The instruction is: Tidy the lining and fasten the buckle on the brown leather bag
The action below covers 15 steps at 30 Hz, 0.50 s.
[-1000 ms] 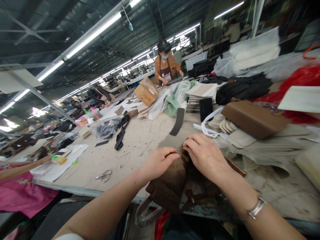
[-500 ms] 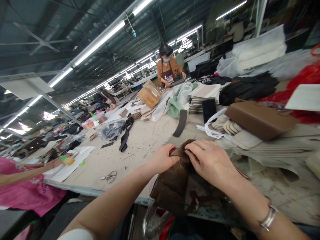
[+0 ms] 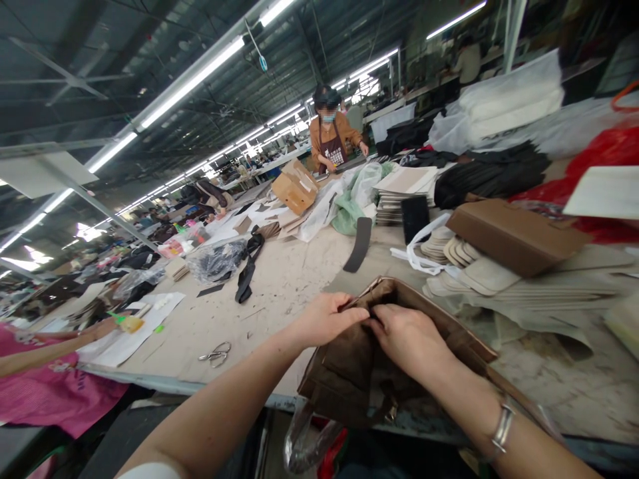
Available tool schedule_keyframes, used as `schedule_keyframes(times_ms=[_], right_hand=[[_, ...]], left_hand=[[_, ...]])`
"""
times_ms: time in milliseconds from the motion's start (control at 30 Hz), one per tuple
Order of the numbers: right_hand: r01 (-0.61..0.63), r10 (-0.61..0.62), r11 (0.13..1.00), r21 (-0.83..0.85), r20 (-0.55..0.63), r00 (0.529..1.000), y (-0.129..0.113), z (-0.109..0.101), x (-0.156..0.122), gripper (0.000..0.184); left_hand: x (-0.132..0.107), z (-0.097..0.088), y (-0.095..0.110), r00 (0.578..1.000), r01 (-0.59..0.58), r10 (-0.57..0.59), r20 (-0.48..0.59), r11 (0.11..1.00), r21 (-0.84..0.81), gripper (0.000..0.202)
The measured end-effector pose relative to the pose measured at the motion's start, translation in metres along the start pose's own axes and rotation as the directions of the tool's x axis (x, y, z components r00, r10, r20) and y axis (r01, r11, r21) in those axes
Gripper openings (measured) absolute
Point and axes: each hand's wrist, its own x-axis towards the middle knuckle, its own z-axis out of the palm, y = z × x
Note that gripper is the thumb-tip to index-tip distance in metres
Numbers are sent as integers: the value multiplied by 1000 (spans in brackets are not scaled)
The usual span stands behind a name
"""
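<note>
A dark brown bag (image 3: 349, 379) lies at the near edge of the worktable (image 3: 294, 279), its mouth turned towards me. My left hand (image 3: 327, 319) pinches the bag's upper left rim, fingers closed on the material. My right hand (image 3: 407, 339) reaches into the open mouth with its fingers curled on the inner lining. The bag's far rim (image 3: 424, 303) stands up behind my right hand. Part of the bag hangs over the table edge.
Scissors (image 3: 215, 353) lie left of the bag. A black strip (image 3: 358, 244), a brown box (image 3: 509, 234), stacked beige cut pieces (image 3: 464, 263) and a cardboard box (image 3: 294, 186) sit farther back. A person in an apron (image 3: 332, 136) works at the far end. Another person's arm (image 3: 60, 346) rests at left.
The bag's mouth has opened wider and its far rim has risen into view. My right hand has slid from the top of the bag down into the opening.
</note>
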Motion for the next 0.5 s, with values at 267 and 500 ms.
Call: schedule_keyframes(times_ms=[267,500], right_hand=[[84,-87,994,-74,-37,996,12,4,3,17],[124,-126,984,-125,-3,992,8,-1,2,19]], left_hand=[[5,3,9,994,49,-37,-100,992,121,47],[8,2,13,991,76,-60,-119,988,137,43]])
